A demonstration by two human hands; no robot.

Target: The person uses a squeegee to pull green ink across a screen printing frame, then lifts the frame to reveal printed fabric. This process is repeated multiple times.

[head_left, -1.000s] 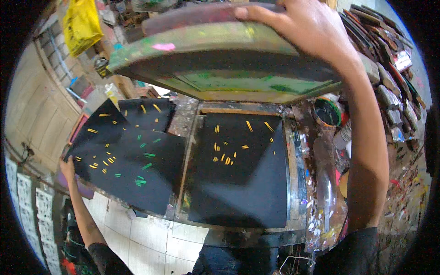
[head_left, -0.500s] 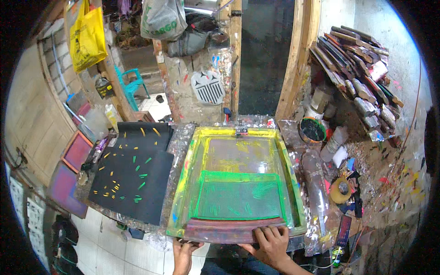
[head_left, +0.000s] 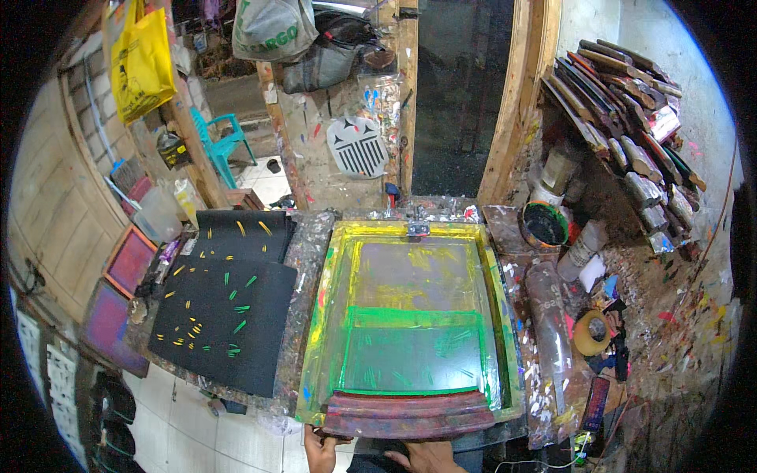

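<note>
One screen frame lies flat on the one worktop, one dark red bar across its near end. Of two hands, the left hand is at the near-left corner and the right hand below the bar, fingers partly hidden, so I cannot tell whether either grips. Left of the frame lie at least two black sheets; to its right, one yellow tape roll.

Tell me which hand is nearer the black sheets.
Left. The left hand is by the near left corner of the frame, to the right of the black sheets and lower in the picture; the right hand is farther right, below the maroon bar.
</note>
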